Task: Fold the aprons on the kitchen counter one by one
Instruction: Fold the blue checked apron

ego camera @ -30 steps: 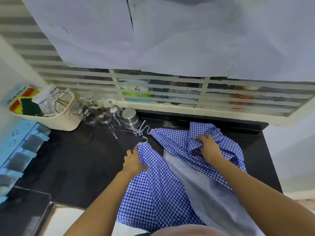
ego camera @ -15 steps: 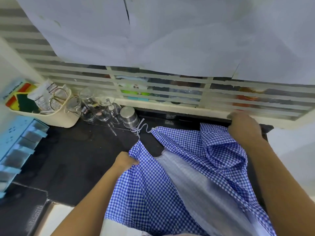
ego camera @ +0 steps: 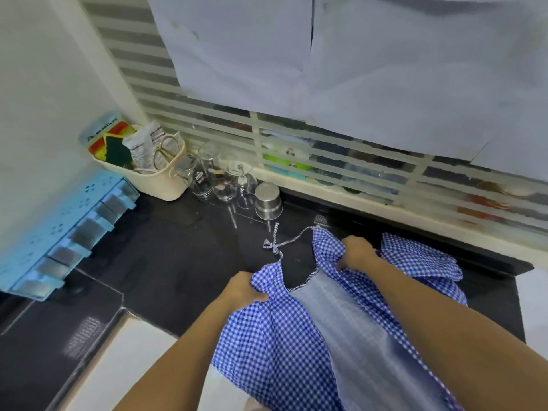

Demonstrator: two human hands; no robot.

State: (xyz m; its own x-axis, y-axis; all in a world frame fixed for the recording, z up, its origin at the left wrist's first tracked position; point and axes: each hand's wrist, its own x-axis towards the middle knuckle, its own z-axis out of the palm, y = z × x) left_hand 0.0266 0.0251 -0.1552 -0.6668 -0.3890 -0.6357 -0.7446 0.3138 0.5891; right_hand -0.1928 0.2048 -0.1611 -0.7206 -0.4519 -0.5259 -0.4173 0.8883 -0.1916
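Note:
A blue-and-white checked apron point(ego camera: 272, 345) lies on the black kitchen counter point(ego camera: 178, 262) and hangs over its front edge. Its pale inner side point(ego camera: 350, 327) shows down the middle. My left hand point(ego camera: 241, 289) grips the top left corner of the bib. My right hand point(ego camera: 357, 253) grips the top right corner. A striped neck tie point(ego camera: 277, 243) with a knot lies on the counter between and behind the two hands. More checked cloth point(ego camera: 421, 262) is bunched to the right, behind my right arm.
A steel cup point(ego camera: 268, 200) and several upturned glasses point(ego camera: 222, 179) stand at the back of the counter. A cream basket point(ego camera: 160, 179) with sponges sits in the left corner. A light blue rack point(ego camera: 68, 229) runs along the left wall. Paper covers the slatted window.
My right hand has come back from the far right edge of the counter and now grips the bib's right corner. My left hand keeps its hold. The camera has swung left.

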